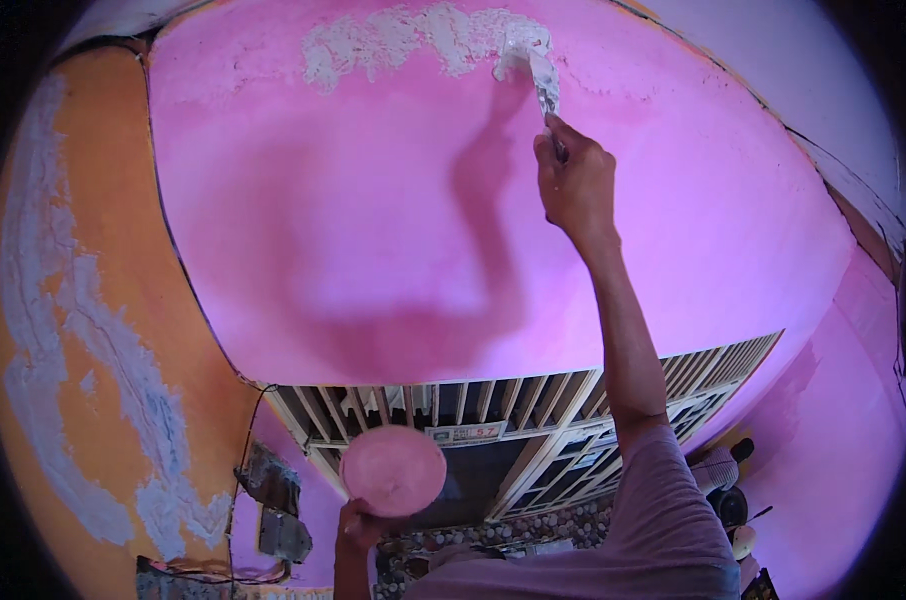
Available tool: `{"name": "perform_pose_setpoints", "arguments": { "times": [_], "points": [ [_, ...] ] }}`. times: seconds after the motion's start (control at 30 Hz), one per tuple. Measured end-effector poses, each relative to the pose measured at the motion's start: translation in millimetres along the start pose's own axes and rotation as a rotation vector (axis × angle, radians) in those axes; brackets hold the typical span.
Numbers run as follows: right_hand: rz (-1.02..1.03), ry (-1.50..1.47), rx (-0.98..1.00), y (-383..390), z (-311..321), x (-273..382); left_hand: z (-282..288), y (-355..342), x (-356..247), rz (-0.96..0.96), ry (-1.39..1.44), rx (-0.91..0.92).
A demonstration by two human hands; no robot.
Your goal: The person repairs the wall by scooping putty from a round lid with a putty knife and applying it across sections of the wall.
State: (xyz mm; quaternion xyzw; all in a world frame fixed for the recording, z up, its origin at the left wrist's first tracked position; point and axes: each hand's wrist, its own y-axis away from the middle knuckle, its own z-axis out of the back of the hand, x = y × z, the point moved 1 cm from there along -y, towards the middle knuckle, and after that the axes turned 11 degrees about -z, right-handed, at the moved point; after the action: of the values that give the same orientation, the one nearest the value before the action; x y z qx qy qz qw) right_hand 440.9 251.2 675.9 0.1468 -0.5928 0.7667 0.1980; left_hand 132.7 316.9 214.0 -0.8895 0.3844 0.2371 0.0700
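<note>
High in front of me, my right hand (579, 188) is raised and closed round the handle of a putty knife (545, 85). Its blade is smeared with white filler and meets the pink wall (373, 200). A rough band of white filler (403, 42) runs along the wall to the left of the blade. Low down, my left hand (361, 528) grips a round pink bowl (393, 470) at its lower left edge. Most of those fingers are hidden or in shadow. Whether the bowl holds anything, I cannot tell.
Below the pink wall is a barred metal door and window frame (563, 400). An orange wall (103, 270) with grey patched strips stands at the left. Dark electrical boxes (283, 535) with loose cables hang near the lower left. A pale ceiling (803, 80) borders the upper right.
</note>
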Motion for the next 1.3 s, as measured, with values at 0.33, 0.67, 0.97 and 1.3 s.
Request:
{"name": "perform_pose_setpoints", "arguments": {
  "times": [0.33,0.67,0.97,1.3],
  "points": [
    [-0.012,0.373,0.058,15.6,-40.2,-2.0,-92.6,-64.1,-5.3,-0.053,-0.047,0.229],
    [0.046,0.12,-0.092,-19.4,-10.2,0.8,-71.9,-14.2,-6.2,-0.147,-0.085,0.203],
    [0.011,0.34,-0.003,-3.3,-42.6,-14.6,-50.2,-7.8,-1.2,-0.071,-0.047,0.021],
    [-0.034,0.295,-0.02,-49.6,-20.8,3.5,-49.3,-10.1,5.4,-0.046,-0.04,0.003]
  ]
}}
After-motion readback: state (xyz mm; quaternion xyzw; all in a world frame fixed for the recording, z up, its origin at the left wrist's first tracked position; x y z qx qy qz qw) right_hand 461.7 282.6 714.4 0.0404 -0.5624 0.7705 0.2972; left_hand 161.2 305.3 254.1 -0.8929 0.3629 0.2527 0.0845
